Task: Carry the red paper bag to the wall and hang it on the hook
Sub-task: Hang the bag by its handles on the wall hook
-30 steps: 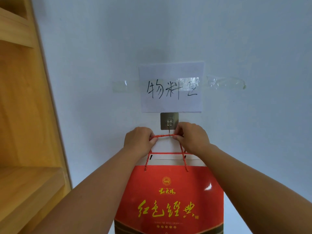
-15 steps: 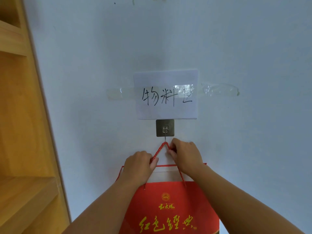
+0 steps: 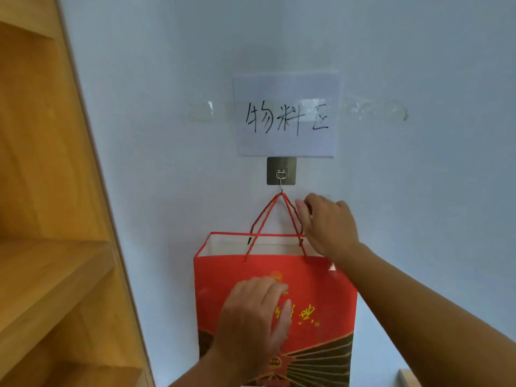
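The red paper bag [image 3: 318,286] hangs against the white wall, both red cord handles [image 3: 265,216] looped over the metal hook [image 3: 281,180] on its square steel plate. My left hand [image 3: 251,317] lies flat with fingers apart on the bag's printed front. My right hand [image 3: 326,222] hovers beside the right handle cord near the bag's top edge, fingers loosely spread and holding nothing.
A white paper sign [image 3: 286,115] with handwritten characters is taped to the wall just above the hook. A wooden shelf unit [image 3: 50,219] stands close on the left, its edge near the bag's left side. Bare wall extends to the right.
Both hands have let go of the cord handles, which now hang taut from the hook. My left hand dropped onto the bag's front; my right hand drew slightly right.
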